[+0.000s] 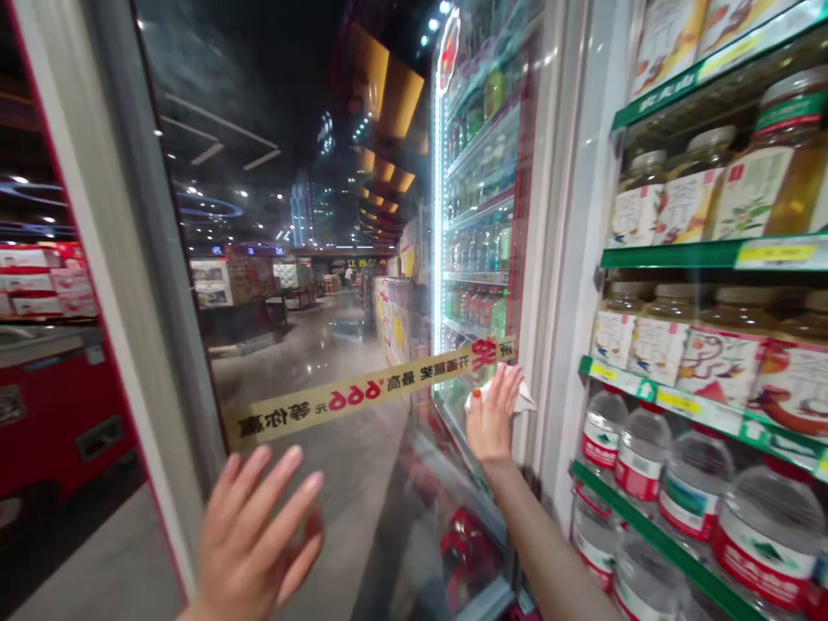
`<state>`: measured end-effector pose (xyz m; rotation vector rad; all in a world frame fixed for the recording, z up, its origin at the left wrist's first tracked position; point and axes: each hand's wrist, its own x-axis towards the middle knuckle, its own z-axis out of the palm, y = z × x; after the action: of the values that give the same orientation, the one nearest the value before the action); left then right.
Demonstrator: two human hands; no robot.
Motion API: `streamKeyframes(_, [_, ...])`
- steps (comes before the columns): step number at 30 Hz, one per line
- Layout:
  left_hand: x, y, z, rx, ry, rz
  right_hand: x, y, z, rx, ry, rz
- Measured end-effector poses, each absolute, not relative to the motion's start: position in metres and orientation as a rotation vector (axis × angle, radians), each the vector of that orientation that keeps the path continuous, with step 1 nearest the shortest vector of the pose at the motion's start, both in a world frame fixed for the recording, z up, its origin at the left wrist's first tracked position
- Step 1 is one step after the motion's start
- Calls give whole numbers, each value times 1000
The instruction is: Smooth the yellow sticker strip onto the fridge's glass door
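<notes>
My right hand (492,416) presses a white cloth (525,398) flat against the inside of a glass cooler door (310,492), near its hinge-side edge. Only the corners of the cloth show around the fingers; whether it is paper or fabric is unclear. Beneath that palm runs a yellow sticker strip (362,398) with red and black characters, seen reversed through the glass. My left hand (259,526) is open, fingers spread, close to the lower left of the door by the grey frame (107,259). Nothing is in it, and I cannot tell whether it touches the glass.
At the right, cooler shelves (679,254) carry several tea bottles (689,185) and large water bottles (695,474). Past the glass stand a lit drinks cooler (482,198) and a shop aisle (336,328). A red display stand (58,405) with boxes is at the left.
</notes>
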<state>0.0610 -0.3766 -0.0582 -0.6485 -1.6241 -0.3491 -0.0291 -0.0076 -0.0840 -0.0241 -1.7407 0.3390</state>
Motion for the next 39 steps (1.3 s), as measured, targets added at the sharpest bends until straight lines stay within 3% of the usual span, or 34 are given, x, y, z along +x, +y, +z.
streamKeyframes(6, [66, -310, -38, -444, -1724, -34, -5, -50, -123, 491, -1800, 137])
streamKeyframes(10, [59, -321, -37, -459, -1732, 52, -12, -6, -122, 18, -1792, 415])
streamKeyframes(13, [51, -325, -39, -455, -1729, 48, -25, -24, -112, -101, -1781, 480])
streamKeyframes(18, [42, -323, -37, -456, -1695, 34, -12, -94, -158, 635, -1760, 88])
streamKeyframes(20, [40, -323, -38, -448, -1689, 20, -12, -73, -161, 535, -1751, 165])
streamKeyframes(25, [34, -323, -41, -461, -1654, 0, -38, -8, -65, -133, -1660, 615])
streamKeyframes(28, [33, -322, -42, -451, -1657, -25, -34, -45, -26, 79, -1744, 438])
streamKeyframes(31, [33, -322, -42, -451, -1654, -41, -23, -72, -28, 591, -1798, 75])
streamKeyframes(33, [33, -322, -42, -450, -1654, -44, -24, -51, -25, 647, -1769, 47])
streamKeyframes(37, [30, -322, -42, -461, -1651, -31, -43, 15, 33, 53, -1710, 433])
streamKeyframes(39, [28, -322, -43, -467, -1642, -35, -46, 9, 59, -68, -1685, 508])
